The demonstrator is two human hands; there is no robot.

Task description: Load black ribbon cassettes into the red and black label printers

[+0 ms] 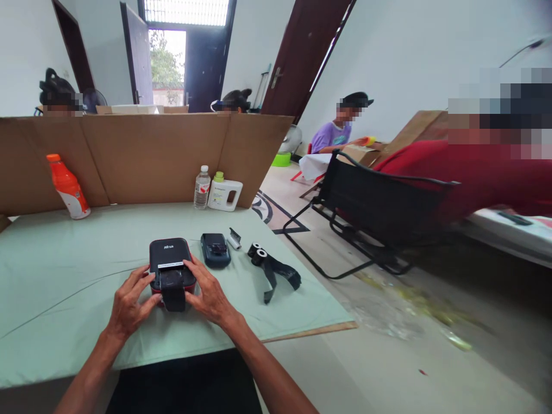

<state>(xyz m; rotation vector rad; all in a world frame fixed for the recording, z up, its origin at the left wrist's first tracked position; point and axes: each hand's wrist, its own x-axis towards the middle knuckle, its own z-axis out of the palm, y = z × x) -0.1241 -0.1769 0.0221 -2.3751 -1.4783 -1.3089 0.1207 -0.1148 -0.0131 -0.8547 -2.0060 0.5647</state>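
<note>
Gripping black-and-red label printer (169, 252) from both sides with left fingers (140, 282) and right fingers (200, 270), on desk (112, 233) left of frame centre. Probably steadying it around protruding black ribbon (173, 298); next, likely calls for keeping ribbon flat.

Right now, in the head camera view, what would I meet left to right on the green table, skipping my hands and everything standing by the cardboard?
Black box, small dark case, small pale piece, black tape.
</note>
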